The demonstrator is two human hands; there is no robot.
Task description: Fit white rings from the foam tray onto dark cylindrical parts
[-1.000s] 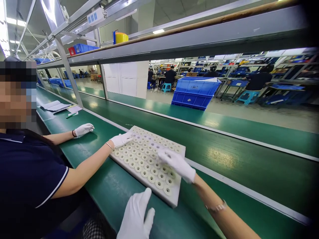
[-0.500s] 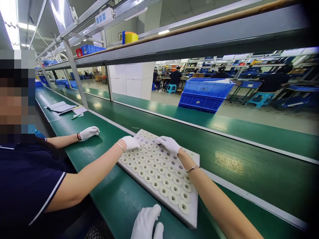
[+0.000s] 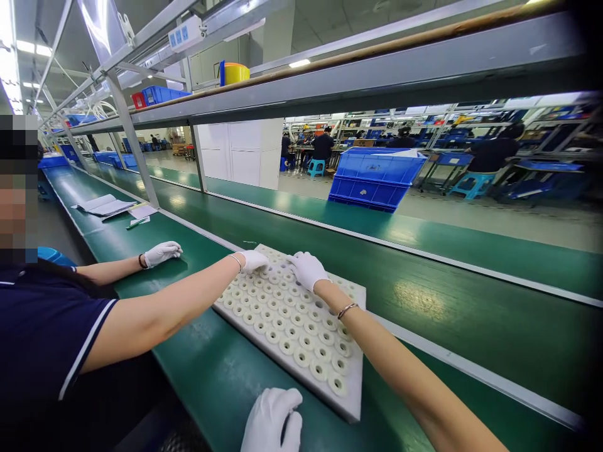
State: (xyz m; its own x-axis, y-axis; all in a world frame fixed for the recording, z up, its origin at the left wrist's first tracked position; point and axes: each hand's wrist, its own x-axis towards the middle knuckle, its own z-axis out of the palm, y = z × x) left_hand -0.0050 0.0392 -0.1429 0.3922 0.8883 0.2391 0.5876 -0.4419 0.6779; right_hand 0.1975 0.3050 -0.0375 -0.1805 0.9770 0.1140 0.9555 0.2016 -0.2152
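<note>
A white foam tray (image 3: 351, 402) with several rows of small white rings lies on the green bench. My gloved right hand (image 3: 307, 270) reaches across it and rests palm down on the rings near its far end, fingers spread, holding nothing I can see. My gloved left hand (image 3: 273, 420) hangs at the bench's near edge, just short of the tray, with nothing in it. A co-worker on my left has one gloved hand (image 3: 253, 259) on the tray's far left corner, close to my right hand, and the other hand (image 3: 162, 253) flat on the bench.
The green conveyor belt (image 3: 447, 301) runs behind the tray, past a metal rail. Papers (image 3: 106, 206) and a pen lie further left on the bench. A stack of blue crates (image 3: 374, 176) stands beyond the belt. A shelf runs overhead. People sit at benches far behind.
My right hand has moved from the tray's middle to its far end, next to the co-worker's hand. My left hand stayed at the bench edge. The view shifted slightly.
</note>
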